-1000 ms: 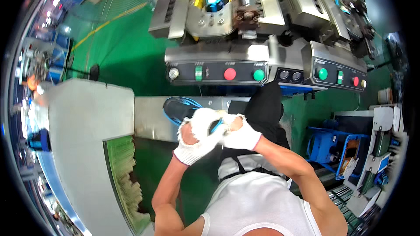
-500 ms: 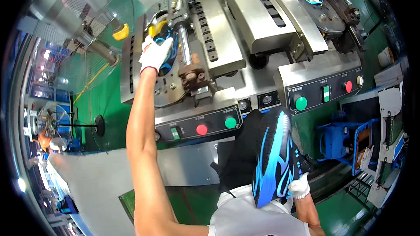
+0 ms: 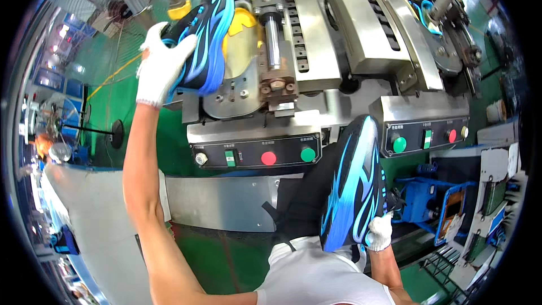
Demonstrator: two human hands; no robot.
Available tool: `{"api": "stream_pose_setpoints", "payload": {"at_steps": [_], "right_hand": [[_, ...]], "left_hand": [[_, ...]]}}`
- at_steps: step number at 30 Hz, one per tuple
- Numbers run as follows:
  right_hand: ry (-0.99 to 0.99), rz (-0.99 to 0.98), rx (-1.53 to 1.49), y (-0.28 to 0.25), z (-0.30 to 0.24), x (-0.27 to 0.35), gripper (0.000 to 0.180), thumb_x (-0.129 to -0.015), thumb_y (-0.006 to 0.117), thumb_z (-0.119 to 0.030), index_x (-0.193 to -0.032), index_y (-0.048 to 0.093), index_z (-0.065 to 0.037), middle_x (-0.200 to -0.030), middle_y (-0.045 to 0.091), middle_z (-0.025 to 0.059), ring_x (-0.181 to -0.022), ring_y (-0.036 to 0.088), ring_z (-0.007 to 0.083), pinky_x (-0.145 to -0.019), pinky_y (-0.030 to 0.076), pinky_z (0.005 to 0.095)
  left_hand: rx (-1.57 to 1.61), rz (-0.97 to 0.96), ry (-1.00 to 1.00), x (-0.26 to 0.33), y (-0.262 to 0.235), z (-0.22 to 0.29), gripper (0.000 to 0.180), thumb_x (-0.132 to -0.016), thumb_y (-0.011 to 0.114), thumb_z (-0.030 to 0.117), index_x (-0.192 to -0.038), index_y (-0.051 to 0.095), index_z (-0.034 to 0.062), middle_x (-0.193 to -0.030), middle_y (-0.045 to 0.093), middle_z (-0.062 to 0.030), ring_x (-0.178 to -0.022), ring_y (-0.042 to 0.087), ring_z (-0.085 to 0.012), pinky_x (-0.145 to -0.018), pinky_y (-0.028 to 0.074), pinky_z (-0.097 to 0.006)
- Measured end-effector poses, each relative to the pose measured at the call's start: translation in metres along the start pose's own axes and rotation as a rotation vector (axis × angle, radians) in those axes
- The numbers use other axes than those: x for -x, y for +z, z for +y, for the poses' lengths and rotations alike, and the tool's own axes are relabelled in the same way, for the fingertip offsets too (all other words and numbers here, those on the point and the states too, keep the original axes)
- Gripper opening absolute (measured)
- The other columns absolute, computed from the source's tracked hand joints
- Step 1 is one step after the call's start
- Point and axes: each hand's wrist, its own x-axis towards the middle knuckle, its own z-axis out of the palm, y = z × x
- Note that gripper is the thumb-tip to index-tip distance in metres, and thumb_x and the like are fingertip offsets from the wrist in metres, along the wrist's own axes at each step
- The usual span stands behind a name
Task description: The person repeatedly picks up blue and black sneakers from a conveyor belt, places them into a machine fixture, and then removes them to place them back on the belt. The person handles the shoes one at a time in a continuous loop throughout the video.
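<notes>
My left hand [image 3: 162,63], in a white knit glove, grips a black sneaker with blue streaks [image 3: 210,45] around its heel end. That sneaker is tilted with its toe up and away from me, over the left side of the left machine station [image 3: 240,87]. A yellow pad [image 3: 241,21] shows on the station beside the shoe. Low on the right, my gloved right hand [image 3: 380,232] is closed on the heel end of a second black and blue sneaker [image 3: 351,183]. This one is held close to my body, its sole side turned left; my right fingertips are partly hidden.
A control panel [image 3: 257,152] with coloured buttons fronts the left station, and another panel [image 3: 426,135] fronts the right one. Metal housings [image 3: 367,34] stand between the stations. A shoe with light blue trim [image 3: 428,17] sits in the right station. A blue frame [image 3: 415,200] stands at right.
My left hand has lifted the sneaker out of the left station and moved it up and left. My right hand still holds its sneaker. The whole view has shifted a little.
</notes>
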Motion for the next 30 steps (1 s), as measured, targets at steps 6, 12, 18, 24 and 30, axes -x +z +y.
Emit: {"api": "stream_pose_setpoints", "payload": {"at_steps": [6,12,18,24,30], "right_hand": [[-0.120,0.071,0.180,0.152,-0.085,-0.026,0.023,-0.087,0.076,-0.003,-0.105,0.062,-0.001,-0.089,0.067,0.0042,-0.077,0.065,0.0126,-0.073,0.053,0.0266],[-0.347,-0.366,0.309,0.345,-0.156,-0.121,0.033,-0.093,0.075,-0.003,-0.125,0.067,0.005,-0.116,0.075,0.0103,-0.097,0.073,0.0170,-0.088,0.061,0.0323],[-0.304,-0.352,0.752,0.469,-0.189,-0.264,0.029,-0.085,0.083,-0.026,-0.107,0.074,-0.009,-0.100,0.074,0.0071,-0.081,0.068,0.0174,-0.072,0.055,0.0354],[-0.409,-0.001,1.337,0.503,-0.178,-0.401,0.042,-0.082,0.082,-0.017,-0.120,0.071,-0.004,-0.109,0.073,0.0129,-0.088,0.071,0.0229,-0.070,0.059,0.0438],[-0.682,0.153,1.570,0.496,-0.123,-0.423,0.056,-0.077,0.071,-0.032,-0.123,0.073,0.001,-0.131,0.070,0.0258,-0.122,0.068,0.0416,-0.103,0.054,0.0415]], "left_hand": [[0.155,0.089,-0.055,0.205,-0.099,-0.041,0.061,-0.075,0.080,0.005,-0.132,0.058,-0.0006,-0.126,0.065,-0.0143,-0.113,0.064,-0.0248,-0.101,0.052,-0.038],[0.136,-0.043,-0.511,0.381,-0.091,-0.122,0.052,-0.070,0.086,0.011,-0.116,0.064,-0.0002,-0.100,0.071,-0.0174,-0.092,0.071,-0.0309,-0.085,0.056,-0.042],[-0.061,-0.234,-0.521,0.485,-0.046,-0.197,0.059,-0.070,0.089,0.022,-0.120,0.061,0.0067,-0.107,0.066,-0.0164,-0.097,0.068,-0.0389,-0.086,0.054,-0.051],[-0.060,-0.195,-0.441,0.497,-0.029,-0.209,0.064,-0.068,0.090,0.022,-0.122,0.060,0.0049,-0.116,0.062,-0.0171,-0.106,0.064,-0.0390,-0.089,0.053,-0.052],[0.000,-0.221,-0.566,0.501,-0.022,-0.214,0.063,-0.073,0.087,0.018,-0.126,0.057,0.0058,-0.126,0.059,-0.0182,-0.113,0.063,-0.0412,-0.094,0.052,-0.052]]}}
